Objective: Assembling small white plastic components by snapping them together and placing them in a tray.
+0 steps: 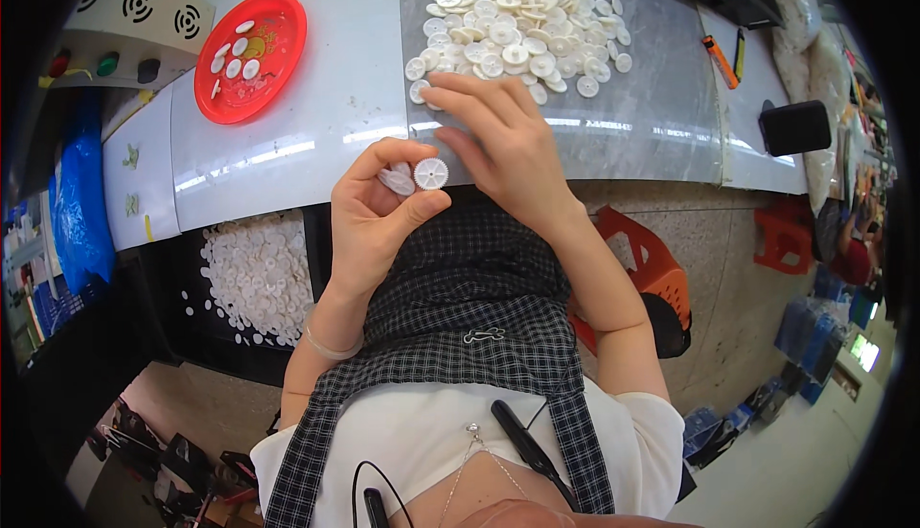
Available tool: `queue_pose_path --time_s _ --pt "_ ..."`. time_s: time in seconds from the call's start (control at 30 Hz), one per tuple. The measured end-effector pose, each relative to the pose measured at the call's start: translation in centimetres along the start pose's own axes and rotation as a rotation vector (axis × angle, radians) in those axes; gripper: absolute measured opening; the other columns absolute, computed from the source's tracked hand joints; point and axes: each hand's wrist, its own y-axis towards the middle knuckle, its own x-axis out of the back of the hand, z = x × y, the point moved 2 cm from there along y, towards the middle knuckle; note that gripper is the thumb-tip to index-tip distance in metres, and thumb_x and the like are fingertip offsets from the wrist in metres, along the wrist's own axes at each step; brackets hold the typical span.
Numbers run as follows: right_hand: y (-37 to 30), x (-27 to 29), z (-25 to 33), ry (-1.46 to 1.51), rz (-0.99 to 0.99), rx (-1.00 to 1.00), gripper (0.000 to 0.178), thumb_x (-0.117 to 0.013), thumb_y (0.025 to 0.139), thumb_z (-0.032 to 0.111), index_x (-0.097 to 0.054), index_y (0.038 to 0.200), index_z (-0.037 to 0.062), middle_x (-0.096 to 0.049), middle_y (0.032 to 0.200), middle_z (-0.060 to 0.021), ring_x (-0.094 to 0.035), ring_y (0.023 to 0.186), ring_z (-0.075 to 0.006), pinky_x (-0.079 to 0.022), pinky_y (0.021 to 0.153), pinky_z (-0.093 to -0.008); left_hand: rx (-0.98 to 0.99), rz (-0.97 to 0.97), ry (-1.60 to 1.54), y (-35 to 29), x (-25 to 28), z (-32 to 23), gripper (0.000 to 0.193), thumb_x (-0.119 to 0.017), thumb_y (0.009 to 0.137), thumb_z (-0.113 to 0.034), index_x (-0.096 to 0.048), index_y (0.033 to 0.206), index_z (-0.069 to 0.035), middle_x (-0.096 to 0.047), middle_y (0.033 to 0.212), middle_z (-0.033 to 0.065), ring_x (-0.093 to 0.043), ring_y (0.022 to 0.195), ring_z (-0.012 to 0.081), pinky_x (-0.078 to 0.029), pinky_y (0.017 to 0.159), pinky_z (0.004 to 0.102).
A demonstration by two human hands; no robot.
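Between the thumb and forefinger of my left hand (374, 207) a white plastic gear (431, 173) stands face-on, its teeth and spokes showing. Several more white gears (396, 179) are tucked behind it in the same hand. My right hand (513, 145) reaches over the table edge, fingers stretched out and thumb apart. Its fingertips are at a loose gear (419, 91) on the near left fringe of a big pile of off-white gears (522, 25). Whether they touch that gear, I cannot tell.
A red plate (287, 63) with several white pieces stands at the far left, beside a machine box with buttons (129, 34). Below the table edge, a black bin (254, 279) holds many white parts. An orange cutter (719, 60) and a black case (795, 127) lie at right, above orange stools (647, 264).
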Motion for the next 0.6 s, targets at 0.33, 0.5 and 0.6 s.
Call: queue_pose_path --time_s 0.33,0.5,0.6 --pt "-0.4 -0.4 -0.8 -0.067 0.021 -0.035 0.021 -0.073 0.075 0.006 -0.066 0.095 0.0068 -0.066 0.092 -0.005 -0.061 0.085 -0.0234 -0.05 0.073 -0.0343 0.124 -0.052 -0.297 0.2 0.8 -0.1 0.028 -0.064 0.086 -0.001 -0.05 0.109 -0.005 -0.055 0.106 0.0063 -0.053 0.078 0.0073 -0.043 0.063 0.0181" --pt "-0.5 0.1 -1.1 -0.138 -0.006 0.003 0.022 -0.072 0.076 0.003 -0.066 0.096 0.0064 -0.067 0.093 -0.0059 -0.063 0.084 -0.0247 -0.051 0.072 -0.0344 0.161 -0.028 -0.436 0.4 1.5 0.0 0.023 -0.063 0.085 -0.001 -0.047 0.101 -0.008 -0.054 0.098 0.0042 -0.048 0.07 0.0054 -0.038 0.054 0.0162" --pt "-0.4 0.2 -0.9 -0.111 -0.054 0.013 0.02 -0.07 0.078 0.001 -0.065 0.098 0.0053 -0.068 0.089 -0.0073 -0.064 0.079 -0.0232 -0.052 0.069 -0.0324 0.159 -0.093 0.012 0.1 1.2 -0.1 0.028 -0.067 0.083 0.002 -0.049 0.102 -0.008 -0.053 0.087 -0.0005 -0.046 0.067 0.0027 -0.036 0.055 0.0148"
